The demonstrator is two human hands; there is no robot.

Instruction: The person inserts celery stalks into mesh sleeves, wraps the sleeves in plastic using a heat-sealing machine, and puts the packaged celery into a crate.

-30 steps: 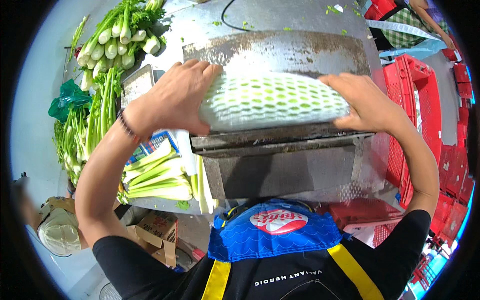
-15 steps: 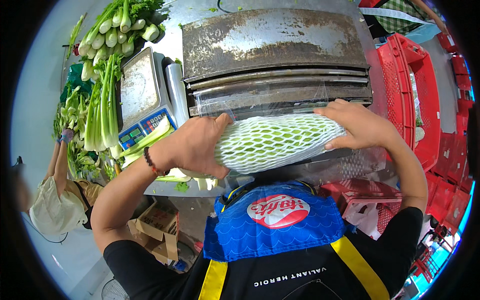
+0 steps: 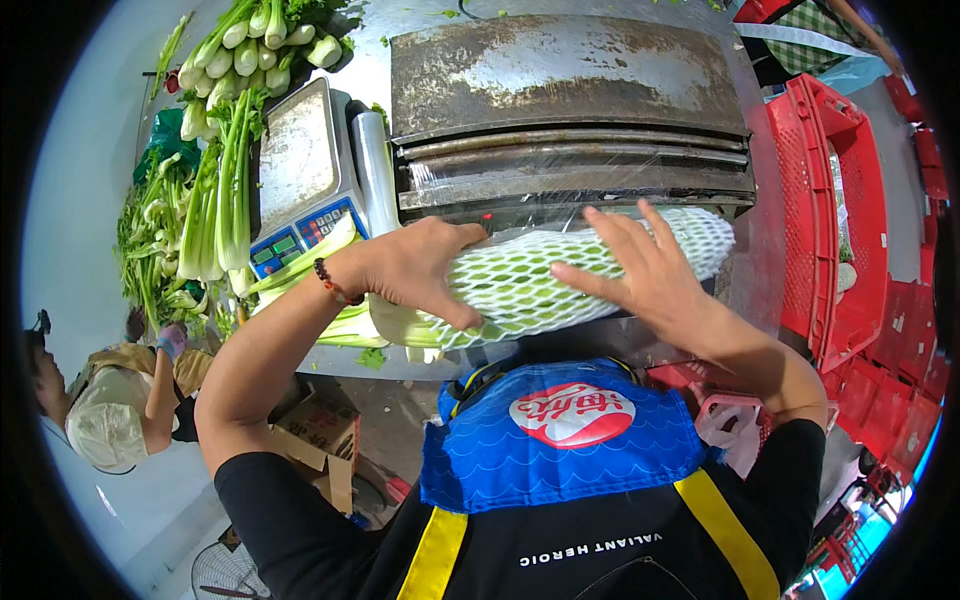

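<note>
Netted vegetable (image 3: 520, 278) lies along the near edge of the machine (image 3: 560, 80), apparently for reach of film (image 3: 428, 175). Left hand (image 3: 415, 268): fingers clasp its left end, seemingly steadying it. Right hand (image 3: 650, 285): fingers spread over it, gripping nothing.

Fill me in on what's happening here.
A person has a long green bundle in a white foam net at a metal bench. The left hand grips its left end; the right hand is open over it, fingers spread. Clear film shows just beyond, by a worn metal box. Celery and a scale sit to the left, a red crate to the right.
</note>
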